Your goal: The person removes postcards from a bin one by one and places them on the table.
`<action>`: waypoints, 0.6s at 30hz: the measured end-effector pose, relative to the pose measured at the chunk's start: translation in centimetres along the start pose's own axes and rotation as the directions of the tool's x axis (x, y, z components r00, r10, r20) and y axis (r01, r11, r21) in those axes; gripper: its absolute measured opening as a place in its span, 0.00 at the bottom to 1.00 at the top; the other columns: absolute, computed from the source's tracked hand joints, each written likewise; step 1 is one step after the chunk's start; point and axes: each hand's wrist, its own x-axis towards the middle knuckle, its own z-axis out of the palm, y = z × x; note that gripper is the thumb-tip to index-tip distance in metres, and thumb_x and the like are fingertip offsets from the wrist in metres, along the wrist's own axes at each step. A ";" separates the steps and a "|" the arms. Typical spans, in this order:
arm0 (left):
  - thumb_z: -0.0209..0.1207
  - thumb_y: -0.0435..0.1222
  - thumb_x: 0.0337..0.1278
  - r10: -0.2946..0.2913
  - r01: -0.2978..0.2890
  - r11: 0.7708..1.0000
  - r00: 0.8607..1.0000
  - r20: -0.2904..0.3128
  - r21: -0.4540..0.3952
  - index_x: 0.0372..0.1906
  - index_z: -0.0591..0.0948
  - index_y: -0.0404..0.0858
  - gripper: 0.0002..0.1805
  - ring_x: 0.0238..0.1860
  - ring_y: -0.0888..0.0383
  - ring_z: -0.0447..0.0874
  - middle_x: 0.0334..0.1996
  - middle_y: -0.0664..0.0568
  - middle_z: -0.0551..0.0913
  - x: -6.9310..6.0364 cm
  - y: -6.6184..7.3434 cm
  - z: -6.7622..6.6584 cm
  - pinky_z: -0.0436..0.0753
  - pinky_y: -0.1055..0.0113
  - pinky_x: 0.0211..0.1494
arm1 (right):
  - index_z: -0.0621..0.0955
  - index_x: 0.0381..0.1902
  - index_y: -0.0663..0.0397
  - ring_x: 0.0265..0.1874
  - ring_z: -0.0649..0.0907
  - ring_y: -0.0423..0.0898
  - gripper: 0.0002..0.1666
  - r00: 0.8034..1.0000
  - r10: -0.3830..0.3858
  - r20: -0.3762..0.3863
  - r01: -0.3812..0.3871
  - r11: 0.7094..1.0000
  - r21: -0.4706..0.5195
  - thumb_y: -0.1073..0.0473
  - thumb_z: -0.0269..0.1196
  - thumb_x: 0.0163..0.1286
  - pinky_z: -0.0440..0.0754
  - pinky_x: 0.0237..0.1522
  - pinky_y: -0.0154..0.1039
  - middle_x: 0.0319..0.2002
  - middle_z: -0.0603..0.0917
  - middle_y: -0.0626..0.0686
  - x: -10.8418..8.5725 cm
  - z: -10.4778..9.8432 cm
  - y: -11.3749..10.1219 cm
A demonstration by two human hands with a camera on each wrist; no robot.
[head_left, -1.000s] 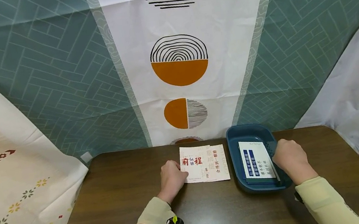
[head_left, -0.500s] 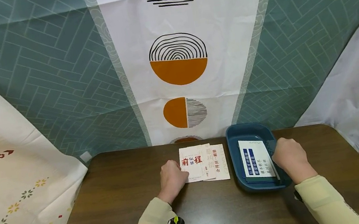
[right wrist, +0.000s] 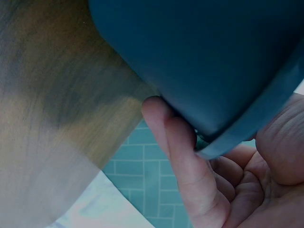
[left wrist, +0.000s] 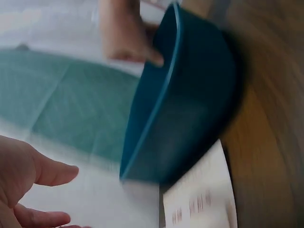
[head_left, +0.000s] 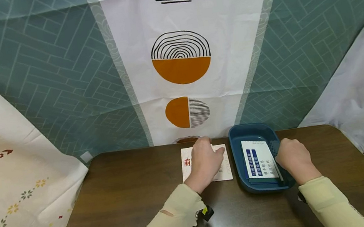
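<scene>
My left hand (head_left: 206, 164) hovers over two overlapping paper cards, thumb and fingers apart, holding nothing. It covers much of the left card (head_left: 187, 167), which bears red characters; the right card (head_left: 225, 170) sticks out beyond it. In the left wrist view the left hand (left wrist: 28, 183) is clear of the cards. My right hand (head_left: 295, 159) grips the right rim of a dark blue plastic basket (head_left: 247, 131). The right wrist view shows this hand's fingers (right wrist: 183, 147) against the basket's outside. Inside lies a white card (head_left: 260, 160) with blue stripes, on top of darker cards.
The brown wooden table (head_left: 127, 198) ends at a patterned cloth (head_left: 183, 70) hanging behind it. Pale cloths hang at the left and right. A slim grey stick-like item (head_left: 277, 168) lies beside the white card in the basket.
My left hand has let go of the left card's edge and moved right, over the cards. Just before, the left card slid slightly over the right one. The right hand stays on the basket.
</scene>
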 end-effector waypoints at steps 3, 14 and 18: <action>0.65 0.44 0.49 0.056 -0.056 0.998 0.998 0.019 -0.019 0.44 0.79 0.33 0.21 0.41 0.54 0.79 0.39 0.47 0.81 -0.3 2.0 1.7 0.81 0.61 0.43 | 0.77 0.37 0.75 0.20 0.74 0.53 0.17 1.000 0.015 0.013 -0.015 1.000 -0.002 0.64 0.61 0.55 0.76 0.17 0.42 0.25 0.78 0.65 -0.1 0.0 0.2; 0.63 0.49 0.52 0.065 -0.079 0.994 0.982 0.179 0.072 0.54 0.74 0.32 0.30 0.44 0.58 0.76 0.45 0.48 0.79 -1.9 5.6 6.3 0.81 0.66 0.47 | 0.78 0.37 0.75 0.19 0.75 0.53 0.17 1.000 -0.010 -0.001 0.010 1.000 -0.007 0.63 0.62 0.54 0.77 0.18 0.45 0.26 0.79 0.66 0.1 0.2 0.5; 0.64 0.49 0.52 0.134 -0.155 0.983 0.972 0.191 0.103 0.46 0.78 0.34 0.24 0.39 0.60 0.76 0.37 0.50 0.80 -2.7 5.5 7.7 0.79 0.71 0.41 | 0.78 0.36 0.74 0.19 0.76 0.53 0.17 1.000 -0.014 0.003 0.014 1.000 -0.007 0.62 0.62 0.54 0.78 0.18 0.48 0.27 0.80 0.67 0.4 0.2 0.3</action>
